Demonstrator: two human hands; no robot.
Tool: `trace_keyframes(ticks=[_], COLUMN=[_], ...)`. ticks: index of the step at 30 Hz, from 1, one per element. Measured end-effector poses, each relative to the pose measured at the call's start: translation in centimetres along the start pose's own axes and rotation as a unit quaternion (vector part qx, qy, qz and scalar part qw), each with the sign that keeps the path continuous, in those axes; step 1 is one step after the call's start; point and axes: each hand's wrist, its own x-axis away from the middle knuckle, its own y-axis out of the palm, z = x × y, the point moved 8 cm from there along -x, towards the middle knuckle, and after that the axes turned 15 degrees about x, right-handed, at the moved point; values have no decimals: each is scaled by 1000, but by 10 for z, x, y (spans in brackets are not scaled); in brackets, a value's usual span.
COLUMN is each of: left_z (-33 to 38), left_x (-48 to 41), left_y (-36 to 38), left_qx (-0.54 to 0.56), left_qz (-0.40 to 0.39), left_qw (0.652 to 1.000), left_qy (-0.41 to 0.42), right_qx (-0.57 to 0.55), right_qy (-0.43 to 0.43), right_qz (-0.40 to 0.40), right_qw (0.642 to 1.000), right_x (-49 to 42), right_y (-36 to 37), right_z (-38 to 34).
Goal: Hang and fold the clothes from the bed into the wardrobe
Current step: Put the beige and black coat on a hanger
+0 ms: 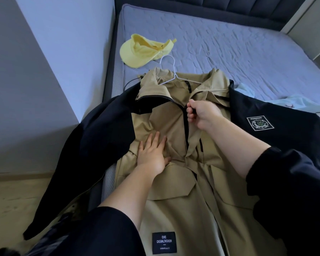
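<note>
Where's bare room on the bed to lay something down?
Bare mattress lies right of the yellow cap, between the headboard and the jacket. Crowded: the near end under the jacket, and the pale blue garment at its right.

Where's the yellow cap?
In the head view, the yellow cap lies on the mattress, upper left, just beyond the white hanger and the tan jacket.

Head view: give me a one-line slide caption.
Right hand pinches the khaki jacket at its zipper while left hand presses it flat on the bed.
</note>
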Motion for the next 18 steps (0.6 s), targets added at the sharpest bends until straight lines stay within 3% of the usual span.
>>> trace_keyframes(ticks=[3, 5, 7, 10, 13, 18], left_z=[9, 20, 31, 57, 66, 69], left_x=[-2, -4, -6, -7, -10, -12], left_y=[-14, -38, -57, -58, -46, -44], left_qx=[18, 90, 217, 306, 357, 300], left_qz=[31, 107, 163, 163, 134, 152], left_qw=[999, 990, 961, 937, 924, 942], left_qy=[16, 34, 40, 50, 12, -5], right_qx=[110, 260, 334, 406, 424, 349], right_qy=[-30, -104, -165, -211, -227, -229], right_qz=[6, 25, 31, 38, 22, -14], right_qw=[993, 960, 927, 888, 876, 909], right_x=[8, 15, 24, 33, 42, 50], right_y=[-2, -9, -17, -29, -34, -32], right_z=[-4, -17, -29, -37, -38, -33])
